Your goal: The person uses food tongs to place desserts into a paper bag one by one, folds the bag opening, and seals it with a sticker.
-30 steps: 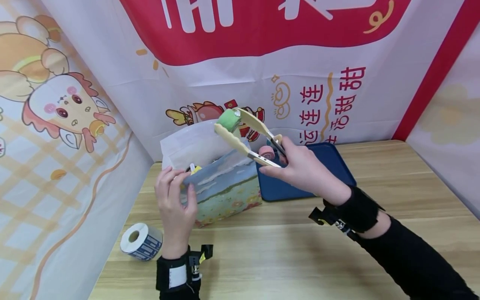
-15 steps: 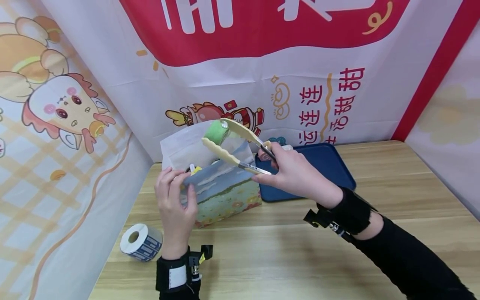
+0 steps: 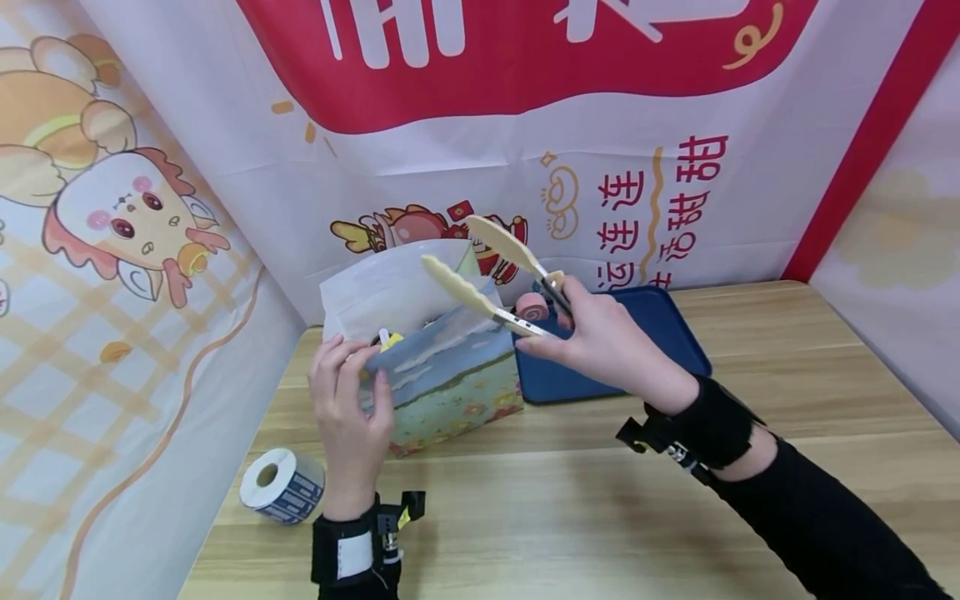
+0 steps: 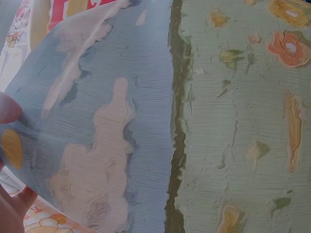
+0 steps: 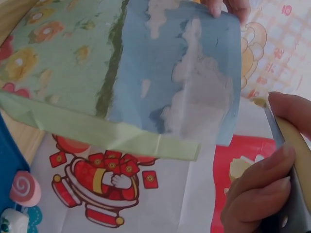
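Note:
In the head view, my left hand pinches the near top edge of a paper bag printed with sky and flowers. The bag stands with its mouth spread, and a small yellow and white item shows just inside. My right hand grips a pair of cream-tipped tongs above the bag's right side. Their arms are spread apart with nothing between the tips. Behind that hand, a pink swirl roll sits at the left end of a dark blue tray. Most of the bag's inside is hidden.
A roll of blue and white labels stands on the wooden table left of my left wrist. In the right wrist view, a white piece lies beside the pink roll. Printed cloth walls rise behind and at both sides.
The tongs dipped over the bag with a green roll, which has left their tips and is out of sight. They have risen back right, spread wider. My left hand has stayed at the bag's edge.

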